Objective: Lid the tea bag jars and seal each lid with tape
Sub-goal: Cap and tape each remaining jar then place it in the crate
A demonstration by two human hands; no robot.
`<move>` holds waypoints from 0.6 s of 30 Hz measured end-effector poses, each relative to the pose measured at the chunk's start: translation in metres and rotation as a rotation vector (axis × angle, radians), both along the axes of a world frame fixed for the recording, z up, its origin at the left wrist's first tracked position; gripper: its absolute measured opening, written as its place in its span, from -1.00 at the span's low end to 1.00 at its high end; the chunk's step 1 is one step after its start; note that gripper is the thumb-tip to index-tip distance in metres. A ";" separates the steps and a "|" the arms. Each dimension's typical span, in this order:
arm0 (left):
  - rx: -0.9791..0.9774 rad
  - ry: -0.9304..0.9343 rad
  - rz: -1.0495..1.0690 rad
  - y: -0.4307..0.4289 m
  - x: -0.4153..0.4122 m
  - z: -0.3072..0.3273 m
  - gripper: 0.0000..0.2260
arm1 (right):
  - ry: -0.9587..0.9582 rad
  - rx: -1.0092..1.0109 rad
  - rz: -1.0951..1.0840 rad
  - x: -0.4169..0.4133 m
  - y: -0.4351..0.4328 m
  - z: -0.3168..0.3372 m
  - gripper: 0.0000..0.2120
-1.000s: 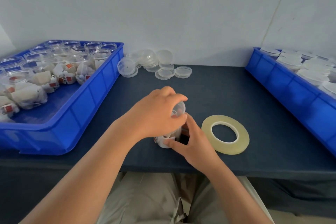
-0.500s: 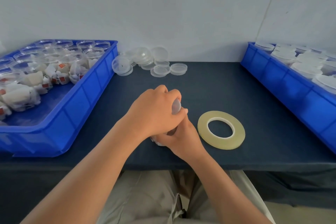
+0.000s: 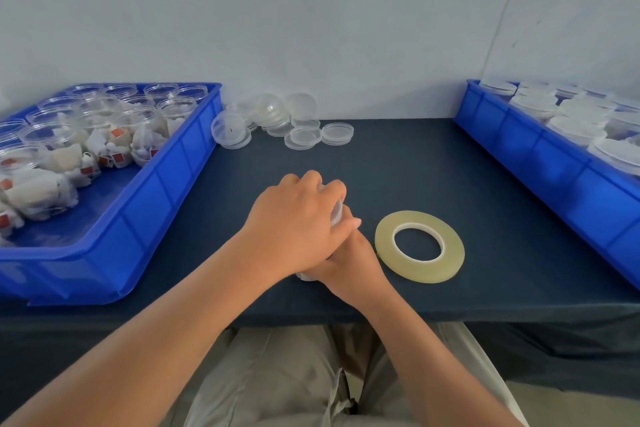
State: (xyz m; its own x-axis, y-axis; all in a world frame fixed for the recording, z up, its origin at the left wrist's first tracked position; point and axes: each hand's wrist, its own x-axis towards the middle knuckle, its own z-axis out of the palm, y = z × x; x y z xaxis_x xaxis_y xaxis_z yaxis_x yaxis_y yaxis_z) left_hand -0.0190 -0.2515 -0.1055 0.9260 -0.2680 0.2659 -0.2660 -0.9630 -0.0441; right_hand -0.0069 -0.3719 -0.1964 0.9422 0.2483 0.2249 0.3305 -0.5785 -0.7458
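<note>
A clear, round plastic jar (image 3: 336,214) is gripped by the curled left hand (image 3: 297,222) and right hand (image 3: 350,261); a flat, glossy tape ring (image 3: 419,272) lies beside.

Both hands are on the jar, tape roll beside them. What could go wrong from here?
1. The left hand and right hand hide most of the jar, so whether it is closed squarely cannot be seen; it might get taped crooked.
2. The jar sits near the table's front edge; a slip could drop it.
3. The tape roll lies flat, no free end visible; starting it may take a hand off the jar.
</note>
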 end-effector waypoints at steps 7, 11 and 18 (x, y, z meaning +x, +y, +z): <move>-0.172 0.125 -0.193 0.014 0.000 0.004 -0.37 | -0.050 0.079 -0.018 0.001 0.001 0.001 -0.34; -0.383 0.164 -0.413 0.026 0.010 0.009 -0.70 | 0.055 0.221 0.060 -0.004 -0.007 0.002 -0.23; -0.466 0.217 -0.457 0.056 0.022 0.005 -0.59 | 0.120 0.301 0.085 -0.011 -0.011 0.012 -0.29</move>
